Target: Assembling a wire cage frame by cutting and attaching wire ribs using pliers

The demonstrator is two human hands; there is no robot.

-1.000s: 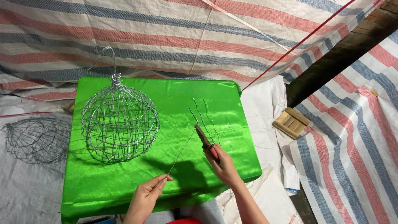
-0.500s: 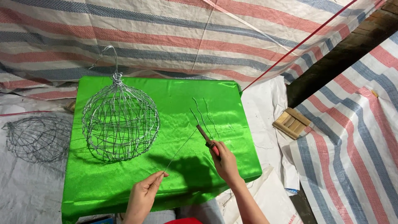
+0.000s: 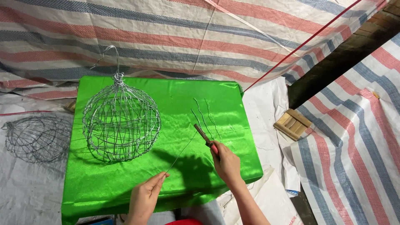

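Far left, a dark wire cage (image 3: 36, 137) is lying on the ground beside the green table (image 3: 125, 187), and a silvery ball cage (image 3: 121, 125) with a hook on top is standing upright on the cloth, well apart from both hands. Nearer the front edge, the left hand (image 3: 143, 199) is pinching the low end of a thin wire (image 3: 181, 151) between thumb and fingertips, holding it taut. The wire is running up and to the right to the pliers (image 3: 205, 137), whose red grip the right hand (image 3: 227, 162) is clenching; whether the tips are actually biting the wire is too fine to tell. A few loose wires (image 3: 204, 114) are lying on the cloth just beyond the pliers. Further right, a small wooden block (image 3: 292, 123) is resting on the white sheet. To my eye the step in hand is straightening or cutting one strand, and the next move is calling for a steady pull from the left while the pliers are squeezing. Against half a second earlier, little is differing: both hands are keeping their grips, the left one sitting a touch lower and the wire looking slightly more stretched.
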